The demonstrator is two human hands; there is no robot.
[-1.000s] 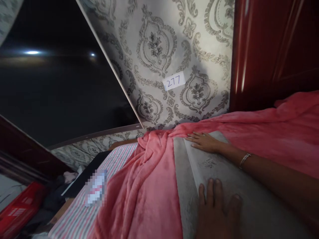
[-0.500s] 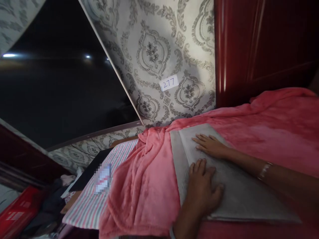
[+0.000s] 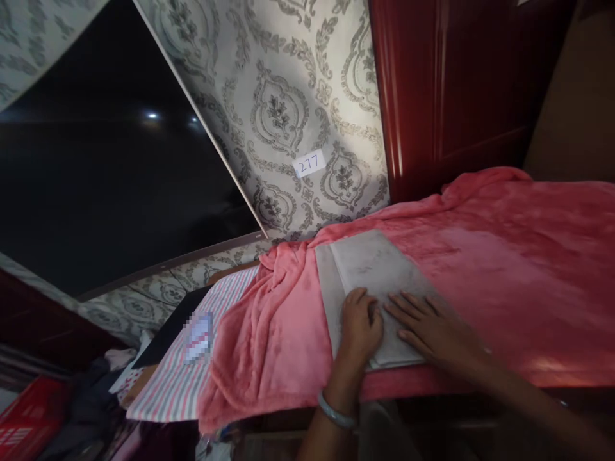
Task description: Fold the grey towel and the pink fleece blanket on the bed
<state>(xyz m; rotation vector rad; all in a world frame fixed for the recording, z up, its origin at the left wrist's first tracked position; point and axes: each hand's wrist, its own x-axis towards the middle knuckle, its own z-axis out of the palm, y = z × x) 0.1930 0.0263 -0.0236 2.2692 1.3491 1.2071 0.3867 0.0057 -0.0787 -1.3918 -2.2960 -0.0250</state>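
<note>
Lying under both hands, the grey cloth (image 3: 369, 259) runs ahead twd the wall, its long axis approx. front-to-back, slightly slanted, on the pink blanket (image 3: 504, 275). L hand (image 3: 359, 325) is nearer its left strip, palm down, fingers close tog.; can't tell if it pinches any fabric. R hand (image 3: 430, 326) lies just beside it, flat, fingers spread wide, gripping nothing. Both rest on the cloth's near half; the far half is uncovered.

Count: 2 hands, 1 cloth, 1 blanket, 1 bangle (image 3: 336, 413) (L wrist), 1 striped sheet (image 3: 166, 378), 1 no. card (image 3: 309, 164) reading 277, 1 dark screen (image 3: 120, 166), 1 red basket (image 3: 31, 416) bottom left.
</note>
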